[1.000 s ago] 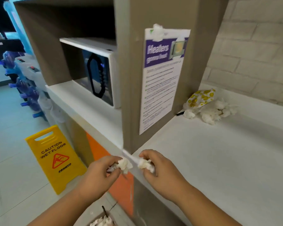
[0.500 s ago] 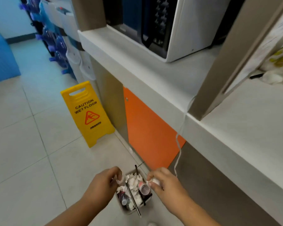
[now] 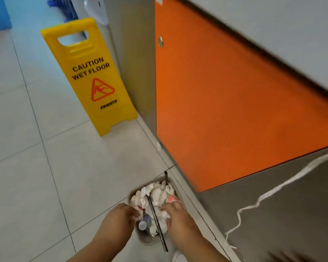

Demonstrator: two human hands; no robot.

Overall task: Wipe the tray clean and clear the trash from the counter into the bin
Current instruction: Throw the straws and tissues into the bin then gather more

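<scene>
The left hand [image 3: 119,222] hangs over the near-left rim of the bin. Its fingers are curled and their tips pinch a small crumpled white tissue wad [image 3: 137,216] just above the heap, low enough, I judge, for it to drop inside rather than onto the tiles. The right hand [image 3: 178,220] comes in from the opposite side, fingers bent down onto the pile of crumpled white tissues [image 3: 157,195]; I cannot tell whether it grips a wad or only presses.

Beneath both hands stands the small beige rectangular bin [image 3: 133,192], nearly full, with a long thin dark rod [image 3: 155,214] lying across it. It sits on the pale tiled floor [image 3: 45,167], near the orange cabinet door [image 3: 225,110]. Only the grey counter edge [image 3: 273,25] shows above, and the tray is out of view. A yellow plastic wet-floor sign [image 3: 91,76] stands beyond.
</scene>
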